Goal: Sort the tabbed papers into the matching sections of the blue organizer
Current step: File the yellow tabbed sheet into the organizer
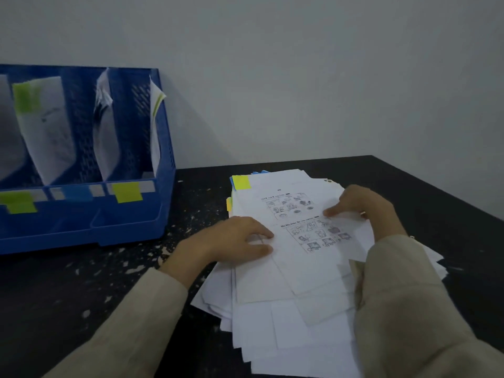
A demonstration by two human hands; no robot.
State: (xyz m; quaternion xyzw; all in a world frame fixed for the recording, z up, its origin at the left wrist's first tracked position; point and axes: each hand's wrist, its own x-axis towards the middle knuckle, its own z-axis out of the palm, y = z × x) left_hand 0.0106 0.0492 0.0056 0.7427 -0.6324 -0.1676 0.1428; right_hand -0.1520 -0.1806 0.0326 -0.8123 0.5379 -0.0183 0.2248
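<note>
A loose pile of white papers (286, 309) lies on the black table. Its top sheet (294, 219) shows printed picture grids and has a yellow tab (241, 182) at its far left corner. My left hand (234, 240) rests on the sheet's left edge with fingers and thumb touching the paper. My right hand (365, 207) rests on the right side, fingers curved down onto the paper. The blue organizer (131, 227) stands at the left, with sheets upright in its sections and green (17, 203), blue (79, 192) and yellow (126, 192) labels on its front rail.
The black table (68, 290) has a worn, speckled top. Its right edge (450, 197) runs diagonally beside the pile. A grey wall stands close behind. More coloured tabs (229, 203) peek out at the pile's far left side.
</note>
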